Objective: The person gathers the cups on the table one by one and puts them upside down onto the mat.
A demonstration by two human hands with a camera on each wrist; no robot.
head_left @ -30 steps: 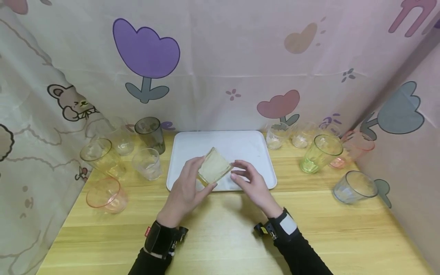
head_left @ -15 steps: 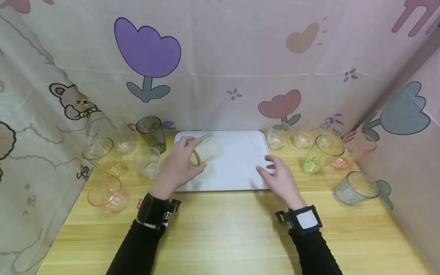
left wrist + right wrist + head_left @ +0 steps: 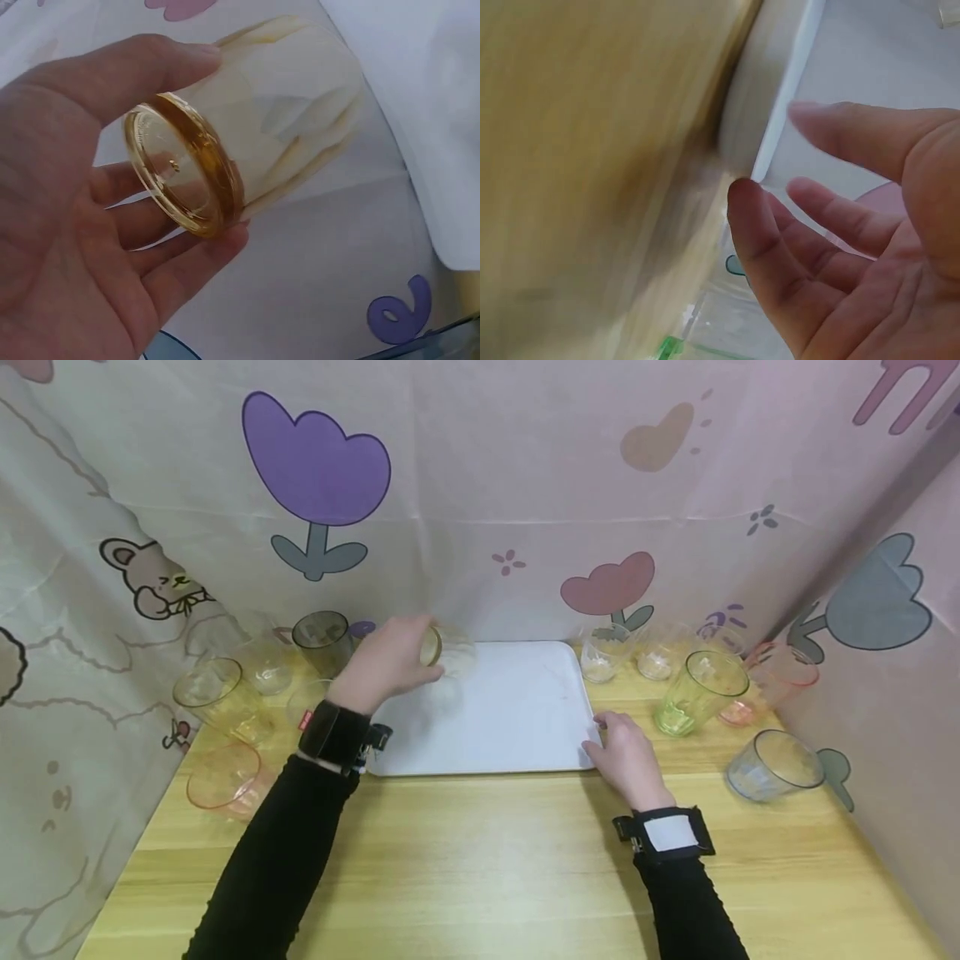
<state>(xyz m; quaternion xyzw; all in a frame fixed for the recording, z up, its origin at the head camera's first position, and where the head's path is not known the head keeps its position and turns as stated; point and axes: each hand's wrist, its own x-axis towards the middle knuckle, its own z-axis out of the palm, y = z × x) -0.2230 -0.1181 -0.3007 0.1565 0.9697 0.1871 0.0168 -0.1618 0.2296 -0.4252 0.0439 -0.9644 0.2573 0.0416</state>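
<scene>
My left hand (image 3: 390,664) holds a pale amber drinking glass (image 3: 277,112) around its thick base, thumb on one side and fingers on the other. In the head view the glass lies tipped sideways over the back left of a white tray (image 3: 517,710), its mouth pointing away from the palm; the hand hides part of it. My right hand (image 3: 626,760) is at the tray's front right corner with fingers loosely bent. The right wrist view shows its thumb and index fingertip right by the tray's rim, with nothing between them.
Left of the tray stand a smoky grey glass (image 3: 322,639), a yellow glass (image 3: 225,697), a pink glass (image 3: 225,777) and clear ones. On the right are a green glass (image 3: 697,693), a bluish glass (image 3: 772,768) and several others. A patterned curtain (image 3: 480,468) hangs behind the table.
My left hand has carried the glass from above the tray's front to its back left, turning it sideways. My right hand has left the glass and moved right to the tray's corner.
</scene>
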